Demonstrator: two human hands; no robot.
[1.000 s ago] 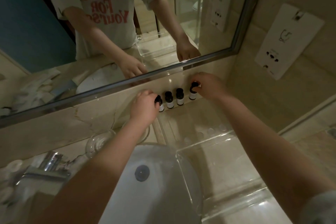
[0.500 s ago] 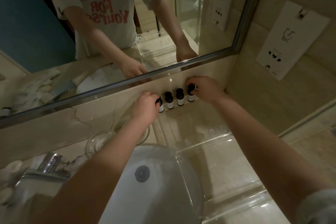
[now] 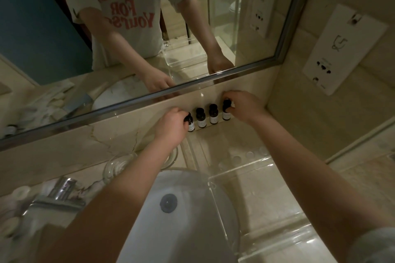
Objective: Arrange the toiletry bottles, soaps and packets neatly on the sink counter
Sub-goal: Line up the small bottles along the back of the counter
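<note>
In the mirror point(image 3: 149, 28) the person's shirt reads, reversed, "Living For Yours…" in red. Four small dark bottles with pale labels, print too small to read, stand upright in a row on the counter point(image 3: 235, 143) against the back wall under the mirror frame. The left hand point(image 3: 171, 126) is closed around the leftmost bottle point(image 3: 190, 123); the right hand point(image 3: 243, 107) pinches the cap of the rightmost bottle point(image 3: 226, 110). The two middle bottles point(image 3: 201, 117) stand untouched between them.
</note>
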